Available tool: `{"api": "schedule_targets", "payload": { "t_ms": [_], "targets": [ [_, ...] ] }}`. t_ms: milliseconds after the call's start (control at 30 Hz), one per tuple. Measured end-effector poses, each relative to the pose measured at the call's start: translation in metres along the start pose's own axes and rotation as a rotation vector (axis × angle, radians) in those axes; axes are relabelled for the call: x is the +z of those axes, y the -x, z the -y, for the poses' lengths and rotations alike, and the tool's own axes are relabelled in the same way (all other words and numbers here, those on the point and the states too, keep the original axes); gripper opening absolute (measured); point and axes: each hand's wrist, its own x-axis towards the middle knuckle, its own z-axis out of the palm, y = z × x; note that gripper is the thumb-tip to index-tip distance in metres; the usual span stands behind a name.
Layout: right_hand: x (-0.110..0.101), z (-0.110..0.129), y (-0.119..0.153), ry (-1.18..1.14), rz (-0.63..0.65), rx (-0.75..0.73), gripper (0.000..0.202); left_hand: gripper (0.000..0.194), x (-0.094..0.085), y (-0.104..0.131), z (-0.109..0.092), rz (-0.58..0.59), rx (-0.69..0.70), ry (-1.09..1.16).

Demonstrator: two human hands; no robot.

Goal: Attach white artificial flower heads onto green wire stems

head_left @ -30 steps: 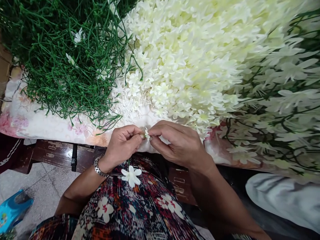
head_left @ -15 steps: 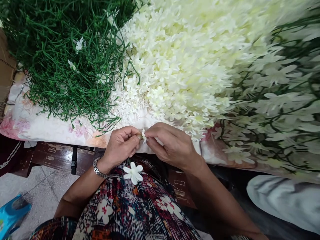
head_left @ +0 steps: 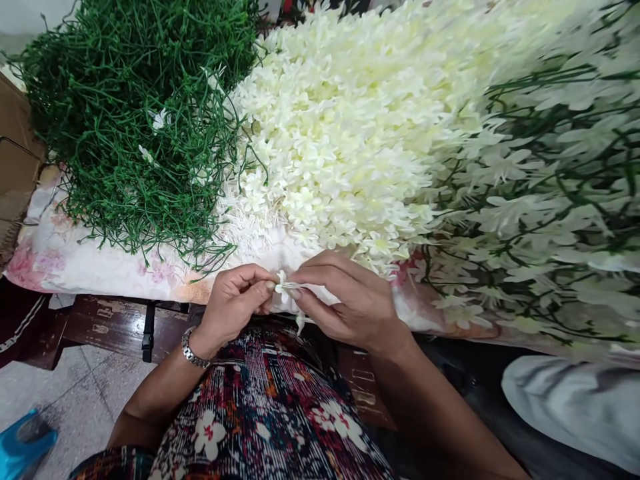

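Small white artificial flower [head_left: 281, 288] sits between my two hands, in the middle of the head view. My left hand [head_left: 237, 298], with a metal watch on the wrist, pinches it from the left between thumb and forefinger; its stem is hidden by the fingers. Thin white stamens run from the flower into my right hand [head_left: 350, 303], closed on them at the fingertips. Just below the right fingers hangs another white flower [head_left: 301, 323], seen nearly edge-on. Beyond the hands lie a heap of white petal flowers [head_left: 345, 160] and a scatter of white stamens [head_left: 245, 223].
Green plastic stems [head_left: 135, 133] are heaped at the back left. Finished-looking flower sprays [head_left: 530, 200] spread along the right. A floral cloth [head_left: 110, 267] covers the work surface. A cardboard box [head_left: 17, 153] stands at the left, and a blue plastic object [head_left: 25, 443] below.
The stamens now stretch visibly between the flower and my right fingertips, which have drawn slightly right. The lower hanging flower has swung right and turned edge-on. The view has shifted slightly.
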Motion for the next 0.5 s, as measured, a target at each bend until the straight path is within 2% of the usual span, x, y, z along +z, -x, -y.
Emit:
{"api": "schedule_targets", "payload": {
  "t_ms": [133,300,500],
  "targets": [
    [0.001,0.000,0.000,-0.002,0.030,0.016,0.014,0.013,0.001,0.001,0.006,-0.015,0.097,-0.114],
    [0.005,-0.004,0.002,-0.057,0.085,0.066,0.014,0.013,0.003,0.000,0.011,-0.049,0.137,-0.225],
    [0.012,-0.005,0.002,-0.017,0.021,0.031,0.013,0.015,0.004,-0.001,0.011,-0.070,0.167,-0.325]
  ]
}}
